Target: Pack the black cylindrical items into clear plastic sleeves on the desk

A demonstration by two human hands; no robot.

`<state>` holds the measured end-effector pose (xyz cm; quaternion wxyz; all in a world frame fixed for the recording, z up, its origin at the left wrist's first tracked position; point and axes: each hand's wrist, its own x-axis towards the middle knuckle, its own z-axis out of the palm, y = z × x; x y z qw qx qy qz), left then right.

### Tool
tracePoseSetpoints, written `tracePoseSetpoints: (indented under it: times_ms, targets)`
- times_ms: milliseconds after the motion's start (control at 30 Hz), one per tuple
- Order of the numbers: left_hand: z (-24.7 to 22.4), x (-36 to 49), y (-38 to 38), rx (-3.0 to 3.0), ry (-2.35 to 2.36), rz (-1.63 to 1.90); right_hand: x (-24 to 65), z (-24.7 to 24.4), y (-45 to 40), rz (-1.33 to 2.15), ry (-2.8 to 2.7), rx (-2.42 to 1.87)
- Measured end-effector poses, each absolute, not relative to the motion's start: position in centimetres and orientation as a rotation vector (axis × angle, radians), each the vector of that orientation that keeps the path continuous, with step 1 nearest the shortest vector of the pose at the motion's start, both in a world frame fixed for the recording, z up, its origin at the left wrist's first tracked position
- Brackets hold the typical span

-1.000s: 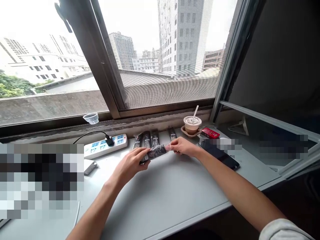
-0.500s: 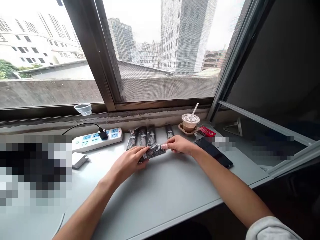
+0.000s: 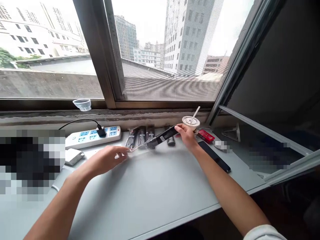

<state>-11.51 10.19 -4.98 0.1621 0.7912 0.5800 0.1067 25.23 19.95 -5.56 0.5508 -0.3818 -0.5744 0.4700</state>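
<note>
My left hand (image 3: 110,160) pinches the end of a clear plastic sleeve (image 3: 140,146) above the desk. From the sleeve's other end extends a long black flat item (image 3: 162,137) with a small pale label; I cannot tell its exact kind. My right hand (image 3: 186,135) grips that item's far end, holding it tilted up to the right. Behind it, several similar black wrapped items (image 3: 141,136) lie side by side on the desk. Another short black item (image 3: 171,141) rests apart from them, partly hidden by the held one.
A white power strip (image 3: 92,136) with a black plug lies at left, beside a white charger (image 3: 73,156). Right of my hands are a drink cup (image 3: 191,121) with a straw, a red box (image 3: 206,135) and a black phone (image 3: 215,156). A clear plastic cup (image 3: 83,104) sits on the sill.
My hands have moved apart, left hand to the left and right hand up and right. The black item now stretches between them, raised off the desk, drawn partly from its sleeve.
</note>
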Motion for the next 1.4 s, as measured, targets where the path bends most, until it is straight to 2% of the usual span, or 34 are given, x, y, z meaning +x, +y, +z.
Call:
tracePoseSetpoints:
  times_ms: [233,433,533,667,800,900,967,1133,1400]
  targets:
    - [-4.1,-11.8,9.0,2.471,1.776,0.413,24.4,-4.0,18.1,0.842,-1.266,-0.802]
    - [-5.7,-7.3,9.4,2.758,1.687,0.574,22.8,-4.4,16.8,0.888,-1.438,-0.733]
    - [-6.2,-7.0,9.8,2.756,1.647,0.567,23.0,-5.2,16.8,0.902,-1.674,-0.761]
    - [-5.3,-8.0,9.4,2.689,1.482,0.537,23.9,-6.5,17.3,0.932,-2.076,-1.004]
    - [-3.6,-6.9,8.1,2.705,1.450,0.572,23.7,-6.4,17.2,1.129,-1.969,-0.961]
    - [-3.1,-4.9,7.5,2.858,1.469,0.888,23.0,-5.5,16.3,1.252,-1.861,-0.870]
    - [-3.0,-3.8,7.4,2.987,1.425,0.962,22.5,-4.9,15.4,1.338,-1.902,-0.807]
    - [-3.3,-3.0,7.6,3.122,1.338,0.815,21.3,-4.8,13.7,1.572,-1.960,-0.729]
    - [-3.7,-3.4,7.8,3.079,1.357,0.717,21.1,-5.2,13.7,1.677,-1.970,-0.700]
